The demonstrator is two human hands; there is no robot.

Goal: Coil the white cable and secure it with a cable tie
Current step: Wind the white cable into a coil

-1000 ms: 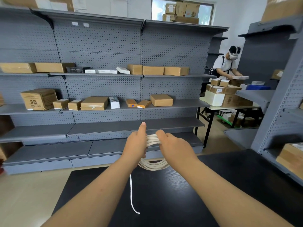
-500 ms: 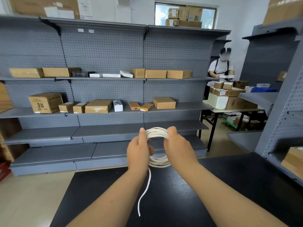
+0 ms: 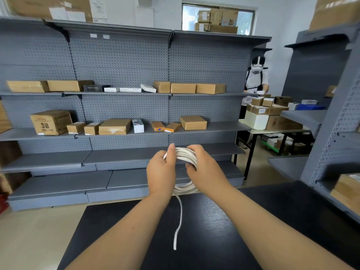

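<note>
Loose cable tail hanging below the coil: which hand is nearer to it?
Left. The left hand grips the coil just above where the loose tail drops; the right hand grips the coil's opposite side, farther to the right.

Looks out from head height through one wide-angle lens, facing forward and slightly down across a black table toward grey shelving well beyond its far edge. Sits close to the action: left hand and right hand at arm's length in the lower centre, forearms entering from the bottom edge. Bows straight lines outward near the edges of the view.
</note>
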